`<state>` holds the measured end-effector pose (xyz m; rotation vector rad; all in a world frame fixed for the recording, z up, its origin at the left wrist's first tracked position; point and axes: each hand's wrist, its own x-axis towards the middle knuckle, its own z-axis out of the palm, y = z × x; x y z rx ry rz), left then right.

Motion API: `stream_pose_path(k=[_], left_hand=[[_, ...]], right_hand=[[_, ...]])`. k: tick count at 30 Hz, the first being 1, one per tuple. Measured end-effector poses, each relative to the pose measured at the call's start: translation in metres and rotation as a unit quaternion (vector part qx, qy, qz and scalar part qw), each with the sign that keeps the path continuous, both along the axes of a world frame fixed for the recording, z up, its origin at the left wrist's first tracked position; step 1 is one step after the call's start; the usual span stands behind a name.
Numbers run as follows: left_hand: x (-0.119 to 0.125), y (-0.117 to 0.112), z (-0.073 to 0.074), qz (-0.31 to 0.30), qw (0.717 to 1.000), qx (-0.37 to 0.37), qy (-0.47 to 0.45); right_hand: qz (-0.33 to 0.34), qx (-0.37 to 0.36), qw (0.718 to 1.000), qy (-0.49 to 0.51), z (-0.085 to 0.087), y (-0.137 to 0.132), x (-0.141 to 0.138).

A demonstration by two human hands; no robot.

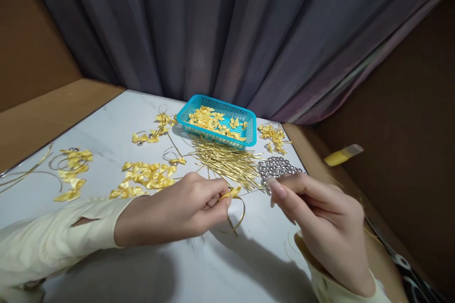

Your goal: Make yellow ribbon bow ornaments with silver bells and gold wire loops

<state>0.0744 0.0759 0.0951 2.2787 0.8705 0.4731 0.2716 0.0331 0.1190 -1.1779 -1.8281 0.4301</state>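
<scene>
My left hand (199, 206) is closed, pinching a small yellow satin bow (232, 192) between thumb and forefinger. From that bow a gold cord (243, 215) curves down in a loop over the table. To its right, my right hand (316, 213) has thumb and forefinger pressed together; whatever is between the tips is too small to make out. Just behind those fingertips lies a heap of shiny silver beads (279, 166). A pile of cut gold cords (227, 163) spreads beyond the two hands.
A blue plastic basket (252, 130) with yellow bows stands at the back. Loose bows (149, 175) lie left of centre. Bows with cord and beads form groups at the left (74, 168), back left (161, 123) and right (273, 135). A yellow-filled tube (343, 155) is at the right; black-handled scissors (408, 267) lie lower right.
</scene>
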Motion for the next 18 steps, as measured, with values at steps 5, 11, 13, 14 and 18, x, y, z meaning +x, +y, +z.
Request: stream_pose_path(k=[5,11,13,14,18], left_hand=[[0.0,0.002,-0.002,-0.01,1.0,-0.012,0.007],[0.001,0.003,0.001,-0.017,1.0,-0.021,0.013],[0.001,0.003,0.002,-0.016,1.0,-0.018,0.013],[0.001,0.003,0.001,-0.015,1.0,-0.015,0.013],[0.001,0.002,0.0,-0.018,1.0,-0.014,0.013]], right_hand=[[-0.086,0.018,0.987,0.135,-0.001,-0.007,0.0],[-0.106,0.039,0.984,0.138,-0.004,-0.008,0.003],[-0.098,0.08,0.988,0.089,-0.004,-0.006,0.003],[-0.084,0.101,0.99,0.056,-0.004,-0.004,0.003],[0.012,0.113,0.993,-0.016,-0.005,0.005,0.001]])
